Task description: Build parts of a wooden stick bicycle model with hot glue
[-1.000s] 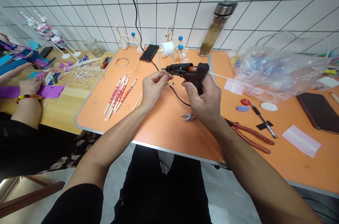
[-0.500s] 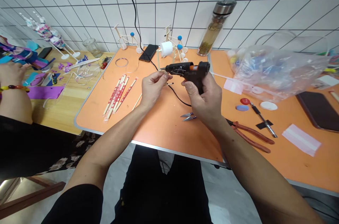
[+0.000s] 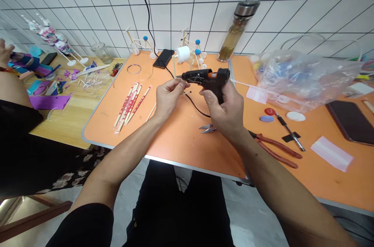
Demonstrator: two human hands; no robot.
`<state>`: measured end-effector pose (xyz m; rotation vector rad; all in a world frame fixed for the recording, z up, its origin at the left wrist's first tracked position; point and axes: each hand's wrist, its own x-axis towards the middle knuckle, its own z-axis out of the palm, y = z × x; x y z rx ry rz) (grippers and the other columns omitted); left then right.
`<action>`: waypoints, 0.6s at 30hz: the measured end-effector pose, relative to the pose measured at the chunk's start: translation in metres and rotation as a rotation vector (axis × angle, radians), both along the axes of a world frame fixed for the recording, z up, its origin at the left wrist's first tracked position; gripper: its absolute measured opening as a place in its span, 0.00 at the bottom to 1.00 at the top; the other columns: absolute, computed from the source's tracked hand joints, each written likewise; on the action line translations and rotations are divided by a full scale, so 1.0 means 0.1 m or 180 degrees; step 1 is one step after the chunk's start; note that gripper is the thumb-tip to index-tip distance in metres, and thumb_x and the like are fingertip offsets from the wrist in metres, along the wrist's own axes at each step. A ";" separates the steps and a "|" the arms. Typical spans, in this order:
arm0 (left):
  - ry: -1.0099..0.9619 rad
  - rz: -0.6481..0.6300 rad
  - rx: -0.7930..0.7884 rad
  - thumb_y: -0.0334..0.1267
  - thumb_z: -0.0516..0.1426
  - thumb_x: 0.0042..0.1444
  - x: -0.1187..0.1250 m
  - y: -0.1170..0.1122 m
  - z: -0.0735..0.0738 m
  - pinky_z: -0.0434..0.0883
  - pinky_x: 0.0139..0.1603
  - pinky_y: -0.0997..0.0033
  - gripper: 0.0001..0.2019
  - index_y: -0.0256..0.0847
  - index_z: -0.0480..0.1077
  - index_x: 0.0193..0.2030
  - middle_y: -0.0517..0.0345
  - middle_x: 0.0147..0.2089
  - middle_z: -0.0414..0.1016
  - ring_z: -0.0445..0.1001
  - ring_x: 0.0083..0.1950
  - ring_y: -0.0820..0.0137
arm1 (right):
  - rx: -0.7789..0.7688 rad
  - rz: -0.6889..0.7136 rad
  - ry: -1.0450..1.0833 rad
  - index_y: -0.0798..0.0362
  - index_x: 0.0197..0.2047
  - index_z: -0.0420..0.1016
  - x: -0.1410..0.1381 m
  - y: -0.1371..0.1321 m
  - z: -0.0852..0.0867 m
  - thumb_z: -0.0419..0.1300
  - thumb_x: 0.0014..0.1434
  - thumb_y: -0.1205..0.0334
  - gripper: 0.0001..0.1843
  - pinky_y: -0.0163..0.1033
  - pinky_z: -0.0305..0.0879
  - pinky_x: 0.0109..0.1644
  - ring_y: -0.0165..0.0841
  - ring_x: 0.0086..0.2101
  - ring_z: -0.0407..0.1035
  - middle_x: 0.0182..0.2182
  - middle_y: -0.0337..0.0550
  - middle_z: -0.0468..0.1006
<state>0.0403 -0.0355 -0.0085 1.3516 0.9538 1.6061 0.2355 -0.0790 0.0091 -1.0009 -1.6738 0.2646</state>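
Observation:
In my right hand (image 3: pixel 223 103) is a black hot glue gun (image 3: pixel 206 77), its nozzle pointing left and an orange part showing in its body. My left hand (image 3: pixel 169 97) pinches a thin wooden stick (image 3: pixel 174 68) right at the nozzle tip; the fingers hide most of the pinched end. A white cylinder (image 3: pixel 183 54) stands just beyond, close to the stick's upper end. Behind it is a small stick model with blue balls (image 3: pixel 198 51). Below the glue gun, small snips (image 3: pixel 207 129) lie partly behind my right hand.
Red-wrapped chopsticks (image 3: pixel 128 106) lie left, near a wire coil (image 3: pixel 133 69). A phone (image 3: pixel 164 59) and a tea bottle (image 3: pixel 238 30) are at the back. Pliers (image 3: pixel 277 149), a pen (image 3: pixel 289 132) and a plastic bag (image 3: pixel 306 75) lie right. A co-worker's arm (image 3: pixel 14 87) is at left.
My hands and the glue gun hold almost the same place. At the left, the co-worker's arm has moved up and forward, the hand now higher at the picture's edge.

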 end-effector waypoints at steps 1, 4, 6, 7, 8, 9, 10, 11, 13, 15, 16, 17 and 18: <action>0.0012 0.0007 0.0000 0.64 0.73 0.59 0.00 0.00 0.00 0.80 0.48 0.65 0.23 0.44 0.88 0.38 0.51 0.42 0.91 0.87 0.41 0.65 | 0.0005 -0.0003 -0.0006 0.46 0.60 0.80 0.00 0.00 0.00 0.61 0.78 0.38 0.22 0.50 0.78 0.42 0.41 0.34 0.76 0.39 0.43 0.84; 0.0044 0.0034 -0.0011 0.63 0.73 0.60 0.00 0.00 0.01 0.81 0.48 0.65 0.22 0.44 0.88 0.38 0.51 0.42 0.91 0.87 0.41 0.65 | 0.0011 -0.0010 -0.0023 0.46 0.60 0.79 0.00 0.00 0.01 0.61 0.78 0.38 0.22 0.50 0.77 0.42 0.41 0.34 0.75 0.38 0.43 0.83; 0.0053 0.0040 -0.0031 0.62 0.73 0.60 0.00 0.00 0.01 0.81 0.48 0.64 0.21 0.44 0.88 0.38 0.51 0.42 0.91 0.87 0.42 0.64 | 0.0007 -0.0012 -0.0034 0.46 0.59 0.79 0.00 0.00 0.01 0.60 0.78 0.38 0.22 0.49 0.77 0.42 0.40 0.34 0.75 0.38 0.43 0.82; 0.0053 0.0042 -0.0040 0.62 0.73 0.60 0.00 0.00 0.01 0.81 0.48 0.64 0.21 0.44 0.88 0.38 0.51 0.42 0.91 0.87 0.42 0.64 | 0.0012 -0.0016 -0.0037 0.46 0.59 0.79 0.00 0.00 0.01 0.60 0.78 0.38 0.22 0.49 0.77 0.41 0.40 0.34 0.75 0.38 0.42 0.82; 0.0052 0.0042 -0.0044 0.62 0.73 0.60 0.00 0.00 0.01 0.81 0.48 0.64 0.21 0.44 0.88 0.38 0.51 0.42 0.91 0.87 0.42 0.64 | 0.0020 -0.0019 -0.0038 0.46 0.59 0.79 0.00 0.00 0.02 0.60 0.78 0.38 0.22 0.49 0.77 0.41 0.40 0.34 0.75 0.37 0.42 0.82; 0.0050 0.0037 -0.0040 0.62 0.73 0.60 0.00 0.00 0.01 0.81 0.49 0.64 0.21 0.44 0.88 0.38 0.51 0.42 0.91 0.88 0.42 0.64 | 0.0032 -0.0023 -0.0041 0.46 0.59 0.79 0.00 0.00 0.02 0.60 0.78 0.38 0.22 0.49 0.77 0.41 0.40 0.34 0.75 0.37 0.42 0.82; 0.0046 0.0031 -0.0028 0.62 0.73 0.60 0.00 0.00 0.01 0.81 0.49 0.64 0.21 0.44 0.88 0.38 0.51 0.42 0.91 0.88 0.43 0.64 | 0.0044 -0.0029 -0.0043 0.46 0.58 0.79 0.00 0.00 0.02 0.60 0.78 0.38 0.22 0.49 0.77 0.40 0.40 0.34 0.75 0.38 0.42 0.82; 0.0043 0.0026 -0.0011 0.62 0.73 0.60 0.00 0.00 0.01 0.81 0.49 0.64 0.22 0.44 0.88 0.38 0.51 0.42 0.91 0.88 0.43 0.64 | 0.0051 -0.0036 -0.0049 0.46 0.58 0.79 0.00 0.00 0.02 0.60 0.78 0.38 0.22 0.48 0.76 0.40 0.40 0.34 0.75 0.38 0.42 0.83; 0.0045 0.0015 0.0017 0.62 0.73 0.61 0.00 -0.01 0.01 0.81 0.49 0.64 0.21 0.44 0.88 0.38 0.51 0.42 0.91 0.88 0.43 0.64 | 0.0043 -0.0052 -0.0064 0.46 0.57 0.79 0.00 -0.01 0.02 0.60 0.78 0.38 0.21 0.48 0.76 0.40 0.40 0.34 0.75 0.38 0.43 0.83; 0.0046 0.0012 0.0031 0.62 0.73 0.61 0.00 -0.01 0.01 0.81 0.50 0.64 0.21 0.44 0.88 0.38 0.50 0.43 0.91 0.88 0.44 0.63 | 0.0020 -0.0060 -0.0070 0.46 0.58 0.79 0.00 -0.01 0.02 0.60 0.78 0.38 0.21 0.49 0.76 0.41 0.40 0.34 0.75 0.38 0.43 0.83; 0.0044 0.0015 0.0032 0.61 0.73 0.61 0.00 -0.01 0.01 0.81 0.50 0.64 0.21 0.44 0.88 0.38 0.50 0.43 0.91 0.88 0.44 0.63 | 0.0010 -0.0060 -0.0068 0.46 0.58 0.79 0.00 -0.01 0.02 0.60 0.78 0.38 0.22 0.49 0.76 0.41 0.40 0.34 0.75 0.38 0.43 0.83; 0.0043 0.0018 0.0029 0.61 0.73 0.61 0.00 0.00 0.00 0.81 0.50 0.64 0.21 0.44 0.88 0.38 0.51 0.43 0.91 0.88 0.44 0.63 | 0.0000 -0.0056 -0.0066 0.47 0.58 0.79 0.00 -0.02 0.02 0.60 0.78 0.38 0.22 0.49 0.76 0.41 0.40 0.34 0.75 0.38 0.43 0.83; 0.0043 0.0022 0.0024 0.61 0.73 0.61 0.00 0.00 0.00 0.81 0.50 0.64 0.21 0.44 0.88 0.38 0.51 0.43 0.91 0.88 0.44 0.63 | -0.0010 -0.0048 -0.0063 0.47 0.58 0.79 0.00 -0.02 0.03 0.60 0.78 0.37 0.22 0.49 0.77 0.41 0.40 0.35 0.75 0.38 0.43 0.82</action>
